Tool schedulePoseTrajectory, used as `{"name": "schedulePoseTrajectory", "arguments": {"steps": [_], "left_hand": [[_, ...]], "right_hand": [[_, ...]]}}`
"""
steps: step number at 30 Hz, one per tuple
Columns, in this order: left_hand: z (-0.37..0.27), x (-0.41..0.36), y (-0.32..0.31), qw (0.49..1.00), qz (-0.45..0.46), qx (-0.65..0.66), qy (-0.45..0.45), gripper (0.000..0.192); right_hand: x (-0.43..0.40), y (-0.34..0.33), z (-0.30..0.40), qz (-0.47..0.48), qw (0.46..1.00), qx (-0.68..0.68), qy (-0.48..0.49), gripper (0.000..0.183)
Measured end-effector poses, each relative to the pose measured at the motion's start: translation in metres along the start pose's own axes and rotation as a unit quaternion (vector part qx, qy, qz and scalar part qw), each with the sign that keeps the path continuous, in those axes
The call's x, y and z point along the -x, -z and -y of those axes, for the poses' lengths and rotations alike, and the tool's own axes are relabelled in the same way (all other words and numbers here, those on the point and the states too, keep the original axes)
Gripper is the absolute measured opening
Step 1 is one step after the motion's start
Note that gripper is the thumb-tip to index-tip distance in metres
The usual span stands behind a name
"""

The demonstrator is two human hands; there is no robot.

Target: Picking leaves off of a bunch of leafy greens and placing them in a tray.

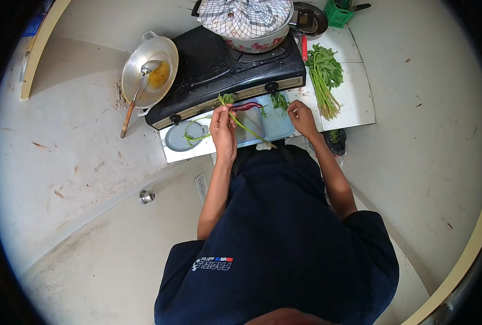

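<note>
My left hand [224, 129] pinches a green leafy stem [247, 129], whose lower end slants down to the right over a blue plastic tray [278, 126]. A dark red chili pepper [247, 106] lies by its fingertips. My right hand [304, 118] is over the tray's right edge, beside a small heap of picked green leaves [279, 100]; its fingers are curled, and whether they hold anything cannot be told. Left of my left hand, bare green stems [190, 136] reach across a grey oval dish [180, 137]. A bunch of leafy greens [326, 77] lies on the white tiles to the right.
Behind the tray stands a black gas stove [208, 61], with a cloth-covered floral pot [261, 42] on it. A wok [143, 53] with a ladle [132, 101] and yellow contents is at left. A red-handled utensil [304, 48], a pan [320, 24] and a green basket [338, 15] are at right.
</note>
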State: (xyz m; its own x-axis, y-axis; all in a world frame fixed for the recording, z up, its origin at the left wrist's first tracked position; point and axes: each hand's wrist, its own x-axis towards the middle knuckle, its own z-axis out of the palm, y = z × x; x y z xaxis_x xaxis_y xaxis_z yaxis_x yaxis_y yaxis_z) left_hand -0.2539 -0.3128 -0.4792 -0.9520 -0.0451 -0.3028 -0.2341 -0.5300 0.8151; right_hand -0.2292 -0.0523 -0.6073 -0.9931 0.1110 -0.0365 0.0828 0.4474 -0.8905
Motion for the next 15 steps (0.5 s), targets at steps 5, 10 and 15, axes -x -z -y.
{"name": "schedulePoseTrajectory", "arguments": {"steps": [5, 10, 15], "left_hand": [[-0.009, 0.01, -0.011, 0.999, 0.002, -0.041, 0.01, 0.019], [-0.008, 0.009, -0.019, 0.996, 0.035, -0.077, -0.008, 0.022], [-0.01, 0.01, -0.027, 0.983, 0.06, -0.17, -0.026, 0.023]], "right_hand": [[-0.016, -0.012, 0.003, -0.025, 0.999, 0.021, 0.01, 0.01], [-0.014, -0.024, -0.019, 0.066, 0.988, 0.139, -0.011, 0.015], [0.008, -0.017, -0.021, 0.067, 0.991, 0.108, -0.031, 0.016]]}}
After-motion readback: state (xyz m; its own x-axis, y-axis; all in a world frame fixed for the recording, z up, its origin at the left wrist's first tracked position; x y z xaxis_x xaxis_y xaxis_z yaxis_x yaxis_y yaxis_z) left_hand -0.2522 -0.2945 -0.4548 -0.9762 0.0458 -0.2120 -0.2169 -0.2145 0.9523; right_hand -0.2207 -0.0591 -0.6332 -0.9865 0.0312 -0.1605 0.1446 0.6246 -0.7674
